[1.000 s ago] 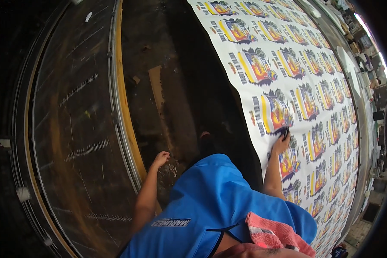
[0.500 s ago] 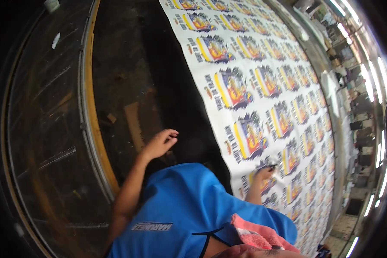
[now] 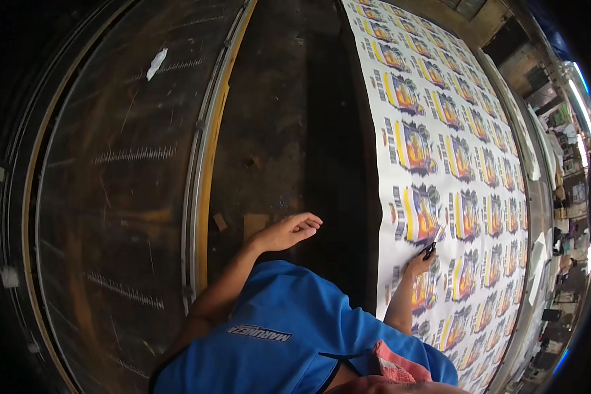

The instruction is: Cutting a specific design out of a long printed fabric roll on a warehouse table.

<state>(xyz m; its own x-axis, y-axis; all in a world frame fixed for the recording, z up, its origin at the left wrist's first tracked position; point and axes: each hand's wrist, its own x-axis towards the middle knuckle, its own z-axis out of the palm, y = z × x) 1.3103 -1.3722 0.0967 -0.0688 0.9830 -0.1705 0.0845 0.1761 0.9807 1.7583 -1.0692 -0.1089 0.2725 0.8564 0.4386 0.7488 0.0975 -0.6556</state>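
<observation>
A long white printed sheet point(image 3: 389, 253) with rows of repeated colourful graphics covers the table at my right. My right hand point(image 3: 419, 264) is over this sheet, closed on a pair of scissors point(image 3: 429, 250) with black handles. Their pale blades point forward over one of the prints and are hard to make out against it. My left hand point(image 3: 289, 232) hangs in the dark aisle, away from the sheet, with its fingers loosely stretched out and nothing in them.
On the left stands a long dark table point(image 3: 144, 217) with scratch marks and a yellow-and-metal edge point(image 3: 207, 171). A crumpled white scrap point(image 3: 156, 64) lies on it. Cardboard pieces point(image 3: 256, 224) lie on the aisle floor. Shelves with goods point(image 3: 565, 217) line the far right.
The whole view has turned, so the tables now run straighter ahead. My right hand has moved forward along the sheet with the scissors. My left hand is still open over the aisle.
</observation>
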